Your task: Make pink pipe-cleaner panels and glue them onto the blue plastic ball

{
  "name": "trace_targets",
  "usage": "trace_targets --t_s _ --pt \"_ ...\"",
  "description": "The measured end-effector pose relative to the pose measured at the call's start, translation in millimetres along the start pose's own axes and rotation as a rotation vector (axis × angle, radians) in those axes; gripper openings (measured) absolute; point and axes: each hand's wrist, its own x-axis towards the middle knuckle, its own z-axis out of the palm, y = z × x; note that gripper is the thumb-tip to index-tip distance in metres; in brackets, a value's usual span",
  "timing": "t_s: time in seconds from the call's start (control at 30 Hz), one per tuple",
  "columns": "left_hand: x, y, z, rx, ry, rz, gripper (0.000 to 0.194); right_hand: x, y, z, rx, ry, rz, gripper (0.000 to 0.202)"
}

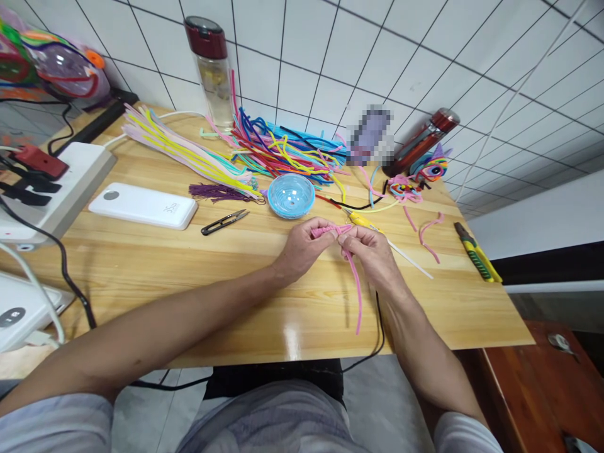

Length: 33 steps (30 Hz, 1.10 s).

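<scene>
Beside a shiny blue bowl on the wood-grained table, the left hand pinches a bumpy, coiled part of a fuzzy pink stem, and the right hand, fingers curled closed, grips it just alongside, its long loose end hanging down.

Left hand and right hand partly hide pink piece, near center, toward 3 o'clock. Item at 1-2: pixelated. Power strip at 9, bundle at 10: cut off.
</scene>
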Motion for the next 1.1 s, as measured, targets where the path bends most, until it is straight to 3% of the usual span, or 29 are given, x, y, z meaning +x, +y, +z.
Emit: trace_targets --t_s 0.2,0.53,0.8,1.1 --pt "1.0 3.9 0.1 0.006 0.001 -0.039 0.041 1.2 3.5 -1.3 -0.052 0.029 -0.025 0.027" --pt "3.1 2.5 -2.3 0.013 -0.031 -0.051 0.033 1.1 5.2 -2.1 -0.127 0.012 -0.022 0.033" --pt "6.0 -0.8 -1.7 -0.072 0.001 -0.102 0.036 1.5 -1.6 -2.2 -0.133 0.010 -0.029 0.014" --pt "7.4 -2.8 -1.9 -0.094 0.012 -0.108 0.031 2.9 1.3 -1.3 -0.109 0.046 -0.021 0.010"
